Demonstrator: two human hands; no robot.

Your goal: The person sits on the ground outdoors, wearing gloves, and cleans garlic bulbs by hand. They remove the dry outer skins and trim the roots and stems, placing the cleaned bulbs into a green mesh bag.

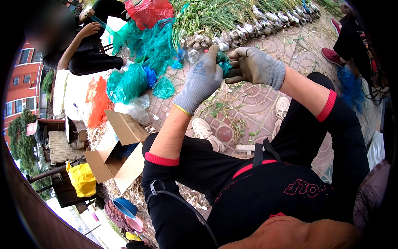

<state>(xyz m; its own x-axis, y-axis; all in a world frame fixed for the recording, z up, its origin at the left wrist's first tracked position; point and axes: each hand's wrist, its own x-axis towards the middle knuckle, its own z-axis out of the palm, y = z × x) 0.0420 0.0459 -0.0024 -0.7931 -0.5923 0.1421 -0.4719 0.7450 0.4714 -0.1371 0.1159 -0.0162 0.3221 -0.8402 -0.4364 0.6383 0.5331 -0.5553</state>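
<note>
The left hand (203,76) is curled, its fingers partly concealed; whether it grips anything cannot be told. The right hand (259,67), facing it, is half open, fingers bent and parted. Between them — beside the left fingers — sits a piece of green plastic (224,66). Beyond lie pale bulbs (238,35) with green stalks (215,18); leftward, a crumpled teal bag (126,84) and, nearer the body, an open cardboard box (127,125).

A row of bulbs (251,31) lies on the paving (298,50), ahead of the left hand (203,76) and right hand (259,68); stalks (219,16) lie beyond the bulbs. Plastic bags (130,83) lie left of the row. A cardboard box (130,168) sits left of the left knee (151,140), behind the bags. Basins (125,208) are behind the box.
</note>
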